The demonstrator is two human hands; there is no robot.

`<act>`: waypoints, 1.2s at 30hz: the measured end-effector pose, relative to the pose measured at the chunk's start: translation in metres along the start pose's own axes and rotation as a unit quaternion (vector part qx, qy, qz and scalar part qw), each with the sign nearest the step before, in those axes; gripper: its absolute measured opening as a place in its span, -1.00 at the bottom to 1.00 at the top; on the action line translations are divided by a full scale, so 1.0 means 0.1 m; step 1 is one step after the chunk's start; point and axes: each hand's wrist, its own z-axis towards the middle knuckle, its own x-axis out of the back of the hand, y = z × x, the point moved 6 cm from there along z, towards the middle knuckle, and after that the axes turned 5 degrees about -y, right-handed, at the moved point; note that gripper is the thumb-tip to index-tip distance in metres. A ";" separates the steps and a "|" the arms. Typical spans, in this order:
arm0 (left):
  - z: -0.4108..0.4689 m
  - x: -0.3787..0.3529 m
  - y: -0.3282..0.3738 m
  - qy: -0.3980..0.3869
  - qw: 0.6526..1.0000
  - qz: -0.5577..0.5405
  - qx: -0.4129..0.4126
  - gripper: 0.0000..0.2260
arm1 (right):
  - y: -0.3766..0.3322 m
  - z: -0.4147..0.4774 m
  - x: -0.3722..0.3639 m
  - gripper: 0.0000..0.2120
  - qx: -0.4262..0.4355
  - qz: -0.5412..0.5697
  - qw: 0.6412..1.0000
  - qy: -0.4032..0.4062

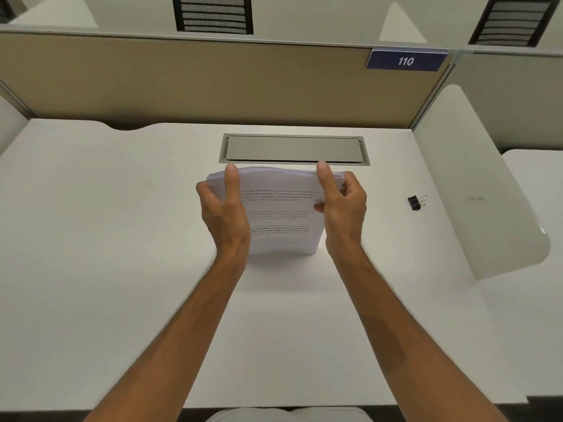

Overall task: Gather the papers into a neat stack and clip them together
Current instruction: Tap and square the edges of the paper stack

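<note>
A stack of white printed papers (pixel 280 214) stands upright on its lower edge on the white desk (pixel 122 223), at the middle. My left hand (pixel 224 208) grips the stack's left side, thumb across the front near the top. My right hand (pixel 342 205) grips its right side the same way. The top edges of the sheets look slightly uneven at the left corner. A black binder clip (pixel 415 202) with silver wire handles lies on the desk to the right, well apart from both hands.
A grey metal cable hatch (pixel 294 149) is set into the desk just behind the papers. A tan partition (pixel 198 83) with a blue "110" sign (pixel 405 60) closes off the back. A white side panel (pixel 475 184) borders the desk on the right.
</note>
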 end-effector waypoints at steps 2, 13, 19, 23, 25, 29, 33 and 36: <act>0.00 -0.01 0.01 0.009 1.000 0.008 0.005 -0.72 | -0.02 -0.01 0.00 -0.69 0.002 -0.007 1.000 0.011; 0.06 0.09 -0.13 -0.104 0.989 0.075 -0.076 -0.76 | 0.19 0.06 0.10 -0.64 0.019 -0.011 0.987 -0.156; 0.17 0.12 -0.21 -0.112 0.984 0.117 -0.067 -0.87 | 0.81 0.18 0.19 -0.64 -0.036 -0.105 0.974 -0.196; 0.22 0.13 -0.21 -0.126 0.981 0.132 -0.061 -0.86 | 0.93 0.19 0.16 -0.68 -0.019 -0.123 0.972 -0.198; 0.22 0.15 -0.19 -0.124 0.985 0.106 -0.054 -0.83 | 0.84 0.20 0.19 -0.74 0.014 -0.128 0.974 -0.187; 0.29 0.29 -0.10 -0.115 0.991 0.065 -0.038 -0.78 | 0.38 0.25 0.26 -0.74 0.085 -0.149 0.964 -0.202; 0.29 0.45 0.19 -0.076 0.971 0.170 -0.150 -0.44 | -0.14 0.25 0.24 -0.82 0.147 -0.325 0.904 -0.234; 0.18 0.27 0.39 -0.163 0.929 0.228 -0.243 -0.29 | -0.43 0.14 0.12 -0.81 0.208 -0.521 0.791 -0.243</act>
